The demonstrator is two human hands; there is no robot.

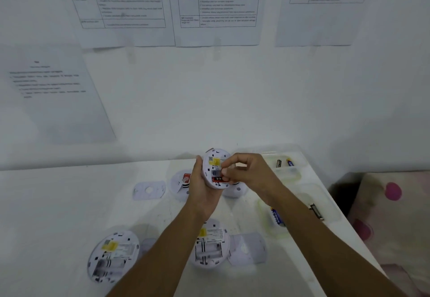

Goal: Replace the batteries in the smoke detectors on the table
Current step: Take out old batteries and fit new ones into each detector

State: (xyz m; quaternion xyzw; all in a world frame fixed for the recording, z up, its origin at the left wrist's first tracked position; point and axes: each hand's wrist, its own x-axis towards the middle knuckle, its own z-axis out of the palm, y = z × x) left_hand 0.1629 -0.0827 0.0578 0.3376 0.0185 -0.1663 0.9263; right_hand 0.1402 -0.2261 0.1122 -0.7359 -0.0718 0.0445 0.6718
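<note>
Pinching the half-hidden red battery (218, 179), right hand (250, 172) touches detector (215, 161) in left hand (201, 194).

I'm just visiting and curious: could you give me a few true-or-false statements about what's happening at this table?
1. The left hand holds a smoke detector above the table. True.
2. The right hand lies flat on the table. False: it pinches a red battery in the held detector.
3. Another detector lies back-up at the near left. True.
4. Spare batteries lie loose on the floor. False: they sit in a clear container at the right.
5. The printed papers lie on the table. False: they hang on the wall.
</note>
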